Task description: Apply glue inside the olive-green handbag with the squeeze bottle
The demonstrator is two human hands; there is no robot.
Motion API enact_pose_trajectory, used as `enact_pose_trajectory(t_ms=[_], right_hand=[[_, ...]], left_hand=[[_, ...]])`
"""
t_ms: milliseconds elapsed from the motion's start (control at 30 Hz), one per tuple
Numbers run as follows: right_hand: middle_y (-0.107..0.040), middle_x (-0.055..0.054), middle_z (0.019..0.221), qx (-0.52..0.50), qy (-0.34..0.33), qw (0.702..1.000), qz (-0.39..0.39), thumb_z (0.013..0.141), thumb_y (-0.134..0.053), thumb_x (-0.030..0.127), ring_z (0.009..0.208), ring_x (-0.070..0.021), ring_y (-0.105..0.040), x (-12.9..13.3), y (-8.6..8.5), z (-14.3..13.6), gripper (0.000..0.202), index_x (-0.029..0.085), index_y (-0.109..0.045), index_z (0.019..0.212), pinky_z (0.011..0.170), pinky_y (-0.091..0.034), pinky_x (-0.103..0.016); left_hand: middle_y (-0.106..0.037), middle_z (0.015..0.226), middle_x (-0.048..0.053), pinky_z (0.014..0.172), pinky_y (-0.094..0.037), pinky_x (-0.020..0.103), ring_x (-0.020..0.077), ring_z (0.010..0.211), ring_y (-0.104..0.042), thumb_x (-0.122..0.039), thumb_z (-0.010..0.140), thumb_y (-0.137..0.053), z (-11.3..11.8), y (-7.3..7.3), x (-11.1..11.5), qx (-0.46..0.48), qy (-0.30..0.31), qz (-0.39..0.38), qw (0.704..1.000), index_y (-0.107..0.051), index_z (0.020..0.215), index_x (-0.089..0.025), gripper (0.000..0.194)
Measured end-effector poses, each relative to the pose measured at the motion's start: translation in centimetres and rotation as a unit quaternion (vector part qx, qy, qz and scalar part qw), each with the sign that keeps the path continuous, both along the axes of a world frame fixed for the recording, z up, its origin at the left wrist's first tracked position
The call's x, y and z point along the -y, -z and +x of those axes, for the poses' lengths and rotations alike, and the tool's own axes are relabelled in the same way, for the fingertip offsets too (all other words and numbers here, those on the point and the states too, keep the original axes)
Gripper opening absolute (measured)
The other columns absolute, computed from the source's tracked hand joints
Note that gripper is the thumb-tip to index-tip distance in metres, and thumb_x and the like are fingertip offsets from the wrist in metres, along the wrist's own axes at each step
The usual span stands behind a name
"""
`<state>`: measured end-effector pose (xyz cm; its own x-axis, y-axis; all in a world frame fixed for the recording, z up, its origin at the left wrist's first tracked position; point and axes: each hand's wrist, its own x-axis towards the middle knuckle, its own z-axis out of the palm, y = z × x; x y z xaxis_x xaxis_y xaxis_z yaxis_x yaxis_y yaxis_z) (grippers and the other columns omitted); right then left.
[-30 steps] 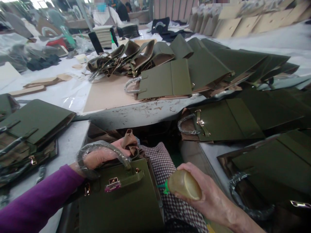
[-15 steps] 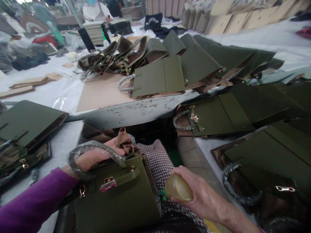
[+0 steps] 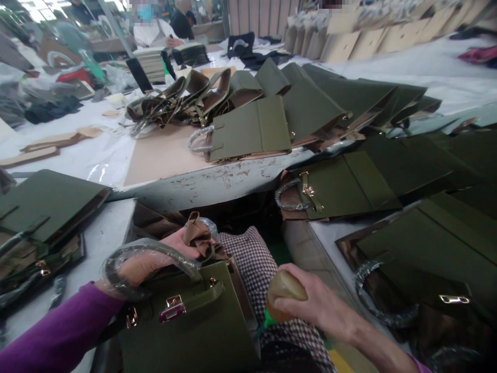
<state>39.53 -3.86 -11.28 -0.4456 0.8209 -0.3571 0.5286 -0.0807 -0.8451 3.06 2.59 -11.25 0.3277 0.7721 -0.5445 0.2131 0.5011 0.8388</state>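
Note:
An olive green handbag (image 3: 194, 326) with a gold clasp rests on my lap in front of me. My left hand (image 3: 155, 256), in a purple sleeve, reaches through its plastic-wrapped handle (image 3: 128, 254) and holds the bag's top edge by a brown fabric fold (image 3: 198, 233). My right hand (image 3: 310, 305) grips a yellowish squeeze bottle (image 3: 285, 290) with a green nozzle, tipped downward beside the bag's right side, over checked fabric (image 3: 252, 259).
Many olive bag panels and half-built bags lie on the white tables: a stack at left (image 3: 46, 207), a row across the far table (image 3: 252, 129), more at right (image 3: 349, 181). A person sits at the far end. A dark gap separates the tables ahead.
My right hand turned the bottle so its nozzle points down and shifted slightly left. The view drifted a little; my left hand kept its hold on the bag.

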Motion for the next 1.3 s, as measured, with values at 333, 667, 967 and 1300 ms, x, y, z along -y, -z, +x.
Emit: enact_pose_trajectory(t_ms=[333,667,967,1300], right_hand=[[-0.070,-0.005,0.112,-0.113,0.189,0.952,0.212,0.089,-0.080,0.045,0.096,-0.0242,-0.073,1.3,0.8,-0.1,0.047,0.027,-0.058,0.127,0.085,-0.064,-0.034],[-0.068,-0.007,0.110,-0.078,0.101,0.920,0.371,0.101,-0.070,0.050,0.095,-0.0259,-0.072,0.7,-0.7,-2.2,0.040,0.027,-0.053,0.129,0.078,-0.065,-0.034],[-0.067,-0.006,0.106,-0.075,0.093,0.914,0.387,0.097,-0.074,0.051,0.088,-0.0241,-0.070,0.1,-1.1,-3.2,0.044,0.026,-0.053,0.127,0.077,-0.063,-0.033],[-0.067,-0.009,0.107,-0.045,0.019,0.932,0.360,0.095,-0.072,0.030,0.089,-0.0264,-0.070,1.6,-0.6,-2.2,0.044,0.024,-0.049,0.133,0.075,-0.065,-0.038]], left_hand=[[-0.077,0.097,0.005,0.100,-0.051,0.041,0.0267,0.097,-0.069,-0.024,0.062,-0.090,-1.4,1.5,0.6,0.037,-0.078,-0.001,0.996,-0.071,0.095,-0.017,0.039],[-0.071,0.083,0.000,0.071,-0.047,0.029,0.0169,0.072,-0.061,-0.025,0.061,-0.086,-1.1,-0.3,1.0,0.039,-0.052,-0.006,0.998,-0.073,0.099,-0.017,0.040],[-0.076,0.095,0.001,0.093,-0.052,0.035,0.0235,0.093,-0.068,-0.023,0.060,-0.089,-0.3,-1.0,1.1,0.052,-0.060,0.018,0.997,-0.072,0.096,-0.019,0.040],[-0.072,0.089,-0.001,0.086,-0.050,0.033,0.0227,0.088,-0.062,-0.023,0.062,-0.081,-0.3,-1.5,0.7,-0.006,-0.012,0.060,0.998,-0.071,0.090,-0.019,0.030]])
